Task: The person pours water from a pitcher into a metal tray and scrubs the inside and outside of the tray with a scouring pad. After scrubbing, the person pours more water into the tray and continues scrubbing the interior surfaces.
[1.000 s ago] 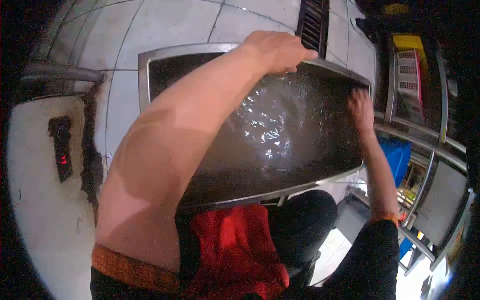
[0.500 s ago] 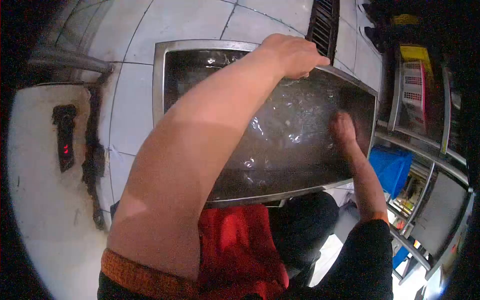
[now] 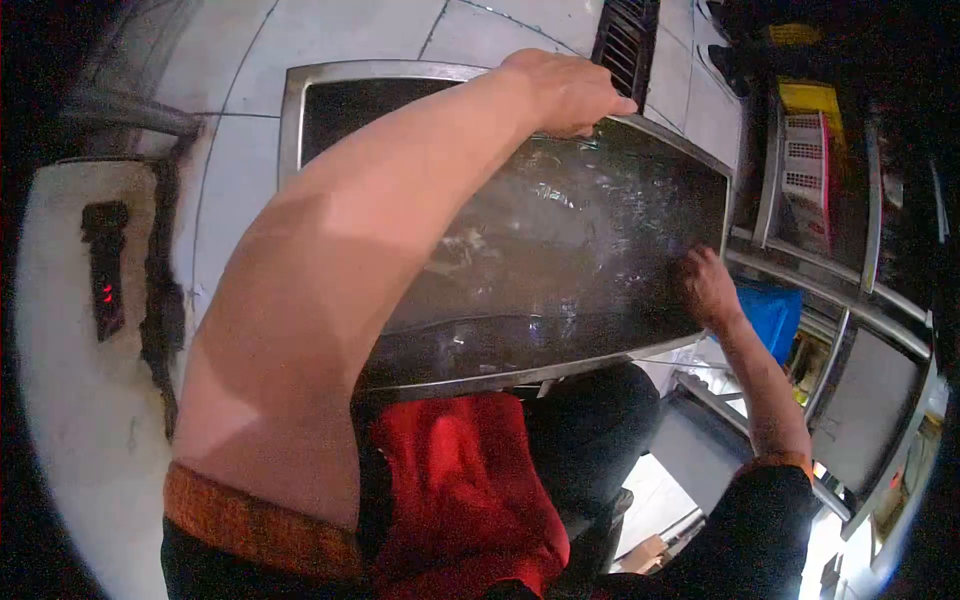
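Note:
A large rectangular metal basin (image 3: 293,125) lies in front of me, its inside wet, with shallow water (image 3: 545,250) that ripples and glints. My left hand (image 3: 565,92) reaches across to the far rim, its fingers curled over the edge and partly hidden. Low inside the right end of the basin is my right hand (image 3: 710,290), fingers bent inward against the dark surface. Whether anything sits under those fingers is hidden by blur and shadow.
White floor tiles (image 3: 240,165) and a dark drain grate (image 3: 625,50) lie beyond the basin. Metal racks (image 3: 870,310) with a blue container (image 3: 770,320) stand to the right. A pale appliance with a red display (image 3: 107,292) is at the left. Red cloth (image 3: 455,460) covers my lap.
My right hand has moved toward the basin's near right corner, its forearm swinging outward. My left hand stays on the far rim. The water pattern has shifted, and the view has moved slightly.

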Demonstrator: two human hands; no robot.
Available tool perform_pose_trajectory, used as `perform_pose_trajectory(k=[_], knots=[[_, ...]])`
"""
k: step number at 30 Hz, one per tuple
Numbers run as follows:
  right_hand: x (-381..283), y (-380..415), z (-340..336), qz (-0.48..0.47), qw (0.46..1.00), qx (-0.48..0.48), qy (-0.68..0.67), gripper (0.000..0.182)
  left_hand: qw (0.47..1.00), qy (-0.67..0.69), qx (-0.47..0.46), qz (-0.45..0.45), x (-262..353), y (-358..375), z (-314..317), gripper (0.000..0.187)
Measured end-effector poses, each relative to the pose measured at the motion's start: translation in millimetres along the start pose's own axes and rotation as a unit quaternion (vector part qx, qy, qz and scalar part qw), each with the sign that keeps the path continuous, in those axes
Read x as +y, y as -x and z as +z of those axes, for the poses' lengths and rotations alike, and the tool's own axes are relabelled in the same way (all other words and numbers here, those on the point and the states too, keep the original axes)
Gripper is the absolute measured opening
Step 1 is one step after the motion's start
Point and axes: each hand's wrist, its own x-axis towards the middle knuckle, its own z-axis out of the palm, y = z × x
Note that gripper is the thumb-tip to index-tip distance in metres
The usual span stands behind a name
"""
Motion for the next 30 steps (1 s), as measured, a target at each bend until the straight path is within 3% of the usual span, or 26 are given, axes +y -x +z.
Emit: perform_pose_trajectory(k=[1,4,5,7,10,12,16,21,24,26,28,30], knots=[[5.4,8.9,-5.6,-0.038,0.998,-0.039,0.010,0.027,1.000,0.003,-0.003,0.000,0.3,-1.6,-0.3,0.053],[18.9,-9.9,-36.1,0.061,0.994,-0.080,-0.032,0.028,0.998,-0.001,0.054,0.017,-4.9,-3.4,13.0,0.052],[30.0,-29.3,-38.0,0.084,0.995,-0.059,-0.013,0.028,0.999,0.000,0.035,0.022,-4.9,-5.8,10.8,0.051],[15.8,-20.1,12.8,0.163,0.981,0.043,-0.098,0.027,0.999,0.006,-0.006,0.033,-3.8,-7.9,3.3,0.050],[-26.3,2.4,-50.9,-0.031,0.983,-0.176,-0.043,0.029,1.000,0.009,0.022,0.009,-0.2,-5.6,0.8,0.046],[-19.0,0.9,-26.1,-0.044,0.982,-0.185,0.023,0.028,1.000,0.011,-0.015,0.001,2.4,-4.8,-2.8,0.039],[-9.3,-32.3,-7.7,-0.018,0.997,-0.047,0.056,0.022,1.000,0.006,0.006,0.013,0.3,-5.0,1.2,0.033],[-13.2,17.1,-48.2,-0.028,0.993,-0.117,0.011,0.019,0.999,-0.006,0.013,0.029,-3.0,-8.6,4.5,0.031],[-11.7,-6.8,3.7,-0.055,0.992,-0.092,0.072,0.018,1.000,-0.002,0.000,0.029,-2.1,-15.1,9.9,0.029],[-20.3,-27.2,44.0,-0.062,0.991,-0.021,0.116,0.018,1.000,0.001,-0.008,0.011,-4.1,-11.2,-1.1,0.029],[-29.2,-33.8,23.6,-0.044,0.994,-0.045,0.088,0.019,1.000,0.018,-0.017,-0.003,0.3,-9.9,-0.2,0.030],[-20.3,-5.4,-27.9,0.002,0.985,-0.173,-0.002,0.023,0.999,0.005,-0.007,0.034,0.5,-13.7,-0.2,0.031]])
